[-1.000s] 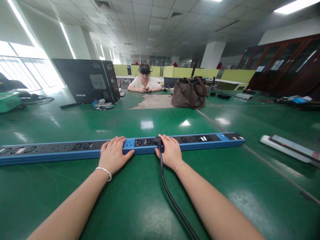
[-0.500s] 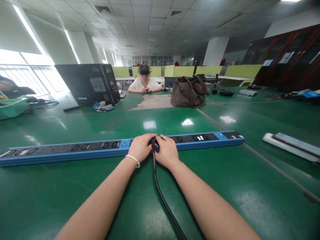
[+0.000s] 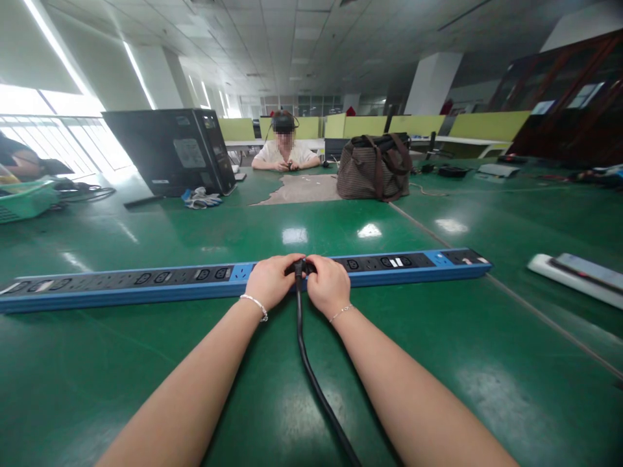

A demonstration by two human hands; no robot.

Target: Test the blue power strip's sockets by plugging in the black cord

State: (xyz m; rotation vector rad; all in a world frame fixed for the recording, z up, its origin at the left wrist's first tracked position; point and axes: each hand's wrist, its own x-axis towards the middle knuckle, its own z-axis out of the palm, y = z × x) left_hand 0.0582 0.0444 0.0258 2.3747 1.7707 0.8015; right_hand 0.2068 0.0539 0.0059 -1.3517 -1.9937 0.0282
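A long blue and black power strip [image 3: 175, 277] lies across the green table in front of me. At its middle, my left hand [image 3: 270, 279] and my right hand [image 3: 329, 285] meet with curled fingers around a black power cord plug [image 3: 298, 267]. The left hand grips the plug from the left, the right hand from the right. From the plug a thick black cord [image 3: 302, 344] runs down between my forearms toward the lower edge. My fingers hide most of the plug and the socket area beneath it, so whether it sits in a socket does not show.
A black computer case [image 3: 165, 152] stands back left, with work gloves [image 3: 200, 198] beside it. Behind the strip are a brown bag [image 3: 372, 167] and a seated person [image 3: 285, 152]. A green basket [image 3: 26, 201] is far left; a white bar-shaped object [image 3: 579, 279] lies right.
The view has tilted down and shifted slightly. My right hand's fingers have drawn back and curled in, leaving more of the plug showing. The left hand stays on it.
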